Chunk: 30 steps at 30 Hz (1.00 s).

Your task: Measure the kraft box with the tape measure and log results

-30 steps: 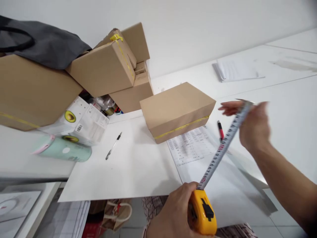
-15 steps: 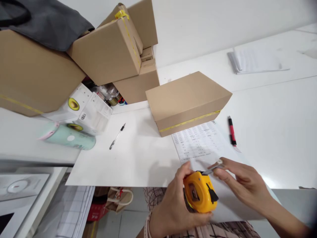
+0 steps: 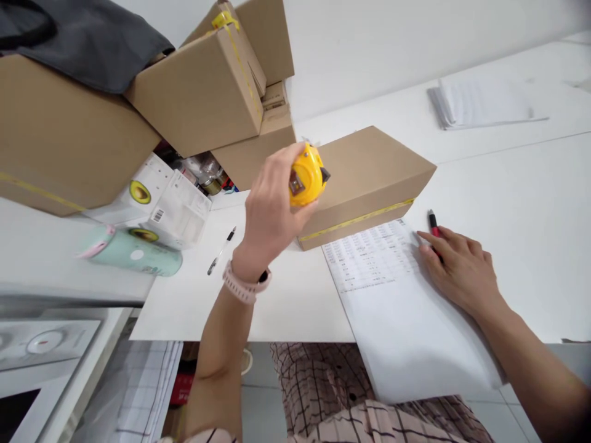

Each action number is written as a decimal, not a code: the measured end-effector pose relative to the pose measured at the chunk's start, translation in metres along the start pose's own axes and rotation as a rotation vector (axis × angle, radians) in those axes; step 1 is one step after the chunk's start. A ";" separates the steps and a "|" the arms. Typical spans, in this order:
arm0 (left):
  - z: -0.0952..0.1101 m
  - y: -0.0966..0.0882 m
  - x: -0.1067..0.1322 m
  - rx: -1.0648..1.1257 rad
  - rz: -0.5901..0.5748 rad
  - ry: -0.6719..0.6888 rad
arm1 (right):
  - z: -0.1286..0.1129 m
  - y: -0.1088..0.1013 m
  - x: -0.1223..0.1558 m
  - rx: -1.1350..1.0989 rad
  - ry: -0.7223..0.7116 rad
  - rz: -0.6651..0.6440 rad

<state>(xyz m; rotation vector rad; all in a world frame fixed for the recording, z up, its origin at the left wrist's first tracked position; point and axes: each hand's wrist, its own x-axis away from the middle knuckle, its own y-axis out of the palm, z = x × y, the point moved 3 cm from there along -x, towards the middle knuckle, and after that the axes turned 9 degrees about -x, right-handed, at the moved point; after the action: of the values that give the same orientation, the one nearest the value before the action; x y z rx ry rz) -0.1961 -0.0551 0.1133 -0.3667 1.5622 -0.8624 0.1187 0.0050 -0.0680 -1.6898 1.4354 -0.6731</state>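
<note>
Left hand: the left hand (image 3: 272,200) was closed around the yellow tape measure (image 3: 306,176), fingers behind and thumb below; no drawn-out blade could be seen.
Tape measure: it was in front of the left end of the closed cardboard box (image 3: 378,166); whether the two touched could not be told.
Right hand: the right hand (image 3: 462,271) lay low over the red-and-black pen (image 3: 433,219), fingers loosely bent; whether it gripped the pen could not be told.
Printed papers: the printed papers (image 3: 397,326) ran from the box's near side past the near edge of the white desk (image 3: 295,314), their right border beside the right forearm.
Far left: a clear pen (image 3: 222,249) lay well apart from both hands, near a mint-green tumbler (image 3: 138,253).
Paper risk: a sweep of that forearm might have dragged the overhanging papers off the desk.
Pen risk: a nudge from the fingertips could have rolled the red-and-black pen away.
Box risk: a knock from the tape measure might have shifted the box.
</note>
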 end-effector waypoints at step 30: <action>0.134 0.086 0.164 0.267 -0.762 -0.114 | -0.010 -0.040 0.041 -0.963 0.187 -0.118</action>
<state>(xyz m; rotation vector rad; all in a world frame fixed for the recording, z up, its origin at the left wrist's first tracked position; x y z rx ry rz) -0.0808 -0.1495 -0.0594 -0.8241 1.1712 -1.5826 0.1410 -0.0356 -0.0331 -2.4906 1.9787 -0.1745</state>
